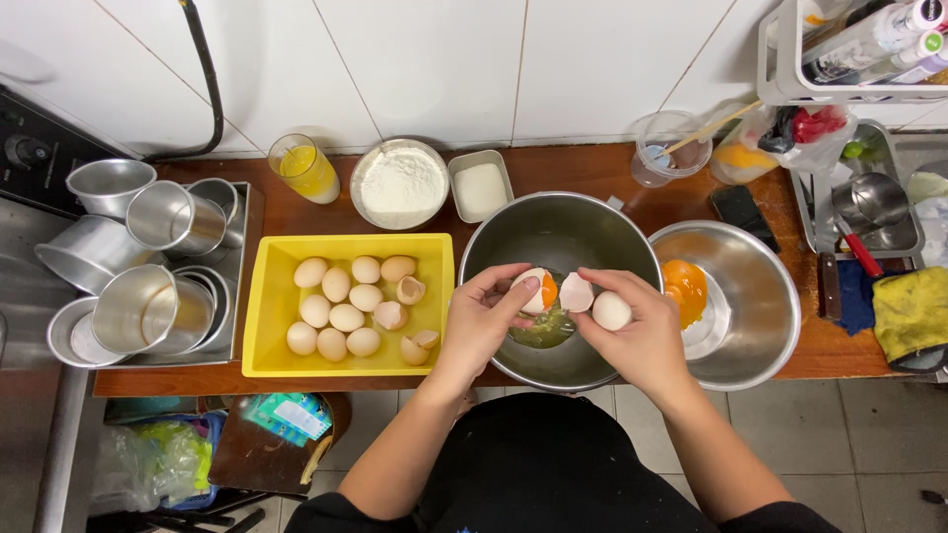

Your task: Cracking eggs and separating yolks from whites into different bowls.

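My left hand (481, 318) holds a cracked eggshell half (536, 290) with the orange yolk in it, over a large steel bowl (553, 232). My right hand (637, 326) holds the other shell half (576, 293) and a whole egg (611, 310) against the palm. Egg white (543, 329) lies in the bowl below. To the right, a second steel bowl (760, 296) holds yolks (685, 288). A yellow tray (272, 296) on the left holds several whole eggs (336, 314) and a few empty shells (411, 290).
A flour bowl (400, 183), small white tin (481, 186) and glass of yellow liquid (304, 167) stand behind the tray. Metal cake tins (148, 276) are stacked at the left. A phone (746, 215), plastic cup (667, 148), utensil tray (869, 202) and yellow cloth (910, 311) sit at the right.
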